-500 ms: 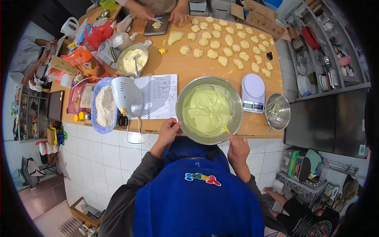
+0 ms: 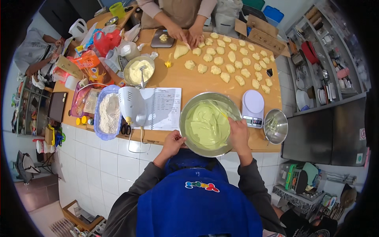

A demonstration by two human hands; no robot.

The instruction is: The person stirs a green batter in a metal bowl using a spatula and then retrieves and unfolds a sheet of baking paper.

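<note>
A wide steel mixing bowl [image 2: 182, 132] of smooth pale green batter [image 2: 207, 126] stands at the table's near edge. My left hand [image 2: 173, 143] pinches its rim on the near left side. Over the right rim, my right hand [image 2: 239, 134] closes round the thin yellow handle of a spatula [image 2: 221, 112]. Its far end reaches into the batter near the bowl's far wall, and its blade is coated and hard to make out. Right of the bowl are a white kitchen scale [image 2: 253, 103] and a smaller steel bowl [image 2: 285, 127] with green residue.
An open notebook [image 2: 166, 106], a white hand mixer [image 2: 132, 103] and a blue tub of flour [image 2: 106, 130] stand to the left. Farther off, another person's hands [image 2: 189, 36] work dough beside rows of dough pieces [image 2: 219, 60]. A bowl of pale dough [image 2: 130, 81] holds a spoon.
My right hand has moved farther away over the bowl's right rim, carrying the spatula toward the far side. The co-worker's hands have shifted from the dark scale to the dough.
</note>
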